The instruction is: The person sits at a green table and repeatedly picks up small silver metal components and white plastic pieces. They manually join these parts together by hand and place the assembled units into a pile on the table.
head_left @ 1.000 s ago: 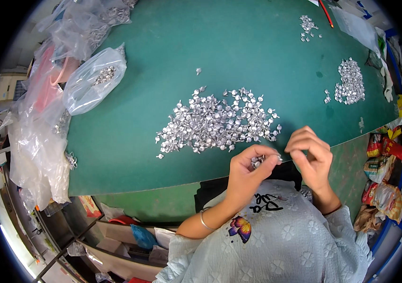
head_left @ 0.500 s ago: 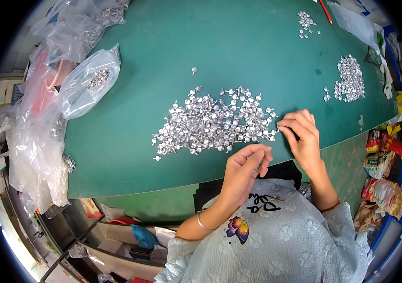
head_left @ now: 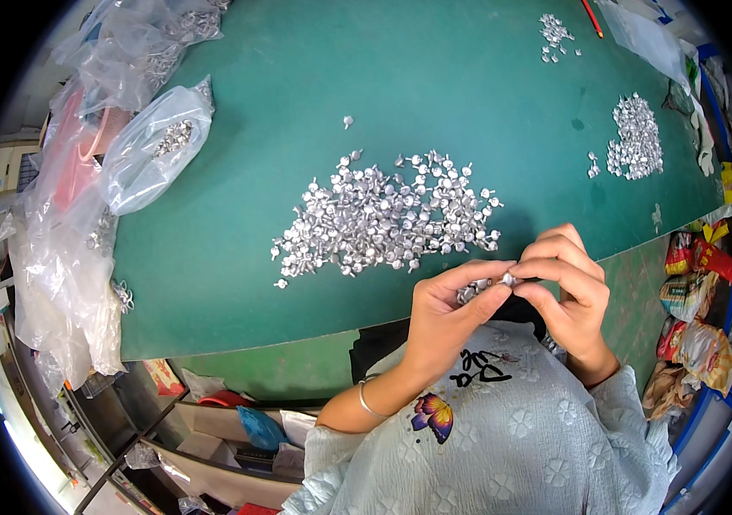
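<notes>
My left hand is curled round several small silvery metal pieces at the table's near edge. The fingertips of my right hand meet my left thumb and forefinger, and pinched there is one small round-headed metal piece. Just beyond my hands spreads a large heap of the same metal pieces, each with a round head and a thin stem. One piece lies alone past the heap.
The green tabletop carries a smaller pile at the right and a few pieces at the far right, near a red pencil-like stick. Clear plastic bags of metal pieces line the left. Colourful packets stand off the right edge.
My right hand has come back from the heap's right edge to meet my left hand, now with a metal piece at the fingertips. My left hand's fingers have reached out toward it.
</notes>
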Action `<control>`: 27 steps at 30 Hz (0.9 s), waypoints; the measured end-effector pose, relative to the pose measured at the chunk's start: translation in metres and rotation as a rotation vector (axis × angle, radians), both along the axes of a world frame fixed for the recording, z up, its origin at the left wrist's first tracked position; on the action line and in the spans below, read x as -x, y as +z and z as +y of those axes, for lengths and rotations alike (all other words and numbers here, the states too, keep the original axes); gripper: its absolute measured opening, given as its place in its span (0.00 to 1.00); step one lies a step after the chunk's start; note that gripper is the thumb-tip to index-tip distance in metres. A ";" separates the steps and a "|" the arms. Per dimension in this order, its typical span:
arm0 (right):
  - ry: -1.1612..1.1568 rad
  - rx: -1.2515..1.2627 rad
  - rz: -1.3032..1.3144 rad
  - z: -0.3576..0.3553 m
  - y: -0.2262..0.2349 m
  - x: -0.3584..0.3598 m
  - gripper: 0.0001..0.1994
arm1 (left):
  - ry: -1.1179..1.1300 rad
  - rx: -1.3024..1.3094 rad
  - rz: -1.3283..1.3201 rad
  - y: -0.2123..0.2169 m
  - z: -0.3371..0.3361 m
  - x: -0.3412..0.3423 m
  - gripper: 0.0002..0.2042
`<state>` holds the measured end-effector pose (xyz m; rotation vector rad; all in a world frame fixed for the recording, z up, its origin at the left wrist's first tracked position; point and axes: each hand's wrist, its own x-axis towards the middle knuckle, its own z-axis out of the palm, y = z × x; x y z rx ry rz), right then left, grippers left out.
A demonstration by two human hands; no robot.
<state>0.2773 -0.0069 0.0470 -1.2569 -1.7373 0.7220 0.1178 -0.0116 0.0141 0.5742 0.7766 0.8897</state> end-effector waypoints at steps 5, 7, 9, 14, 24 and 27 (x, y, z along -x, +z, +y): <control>0.026 -0.010 -0.023 -0.002 0.005 0.000 0.10 | 0.008 0.097 -0.175 -0.002 -0.002 0.000 0.10; 0.021 -0.031 -0.046 -0.003 0.006 0.001 0.10 | 0.008 0.115 -0.203 -0.003 -0.003 -0.001 0.11; 0.018 -0.056 -0.054 -0.003 0.007 0.000 0.10 | 0.002 0.112 -0.199 -0.002 -0.004 0.001 0.11; 0.007 -0.096 -0.038 -0.005 0.007 0.001 0.09 | -0.023 0.097 -0.191 0.005 -0.003 0.005 0.12; 0.043 -0.127 -0.065 -0.006 0.011 0.002 0.11 | -0.028 0.024 -0.156 0.007 -0.004 0.006 0.10; 0.041 -0.131 -0.081 -0.006 0.012 0.003 0.11 | -0.045 0.063 -0.201 0.003 -0.005 0.007 0.09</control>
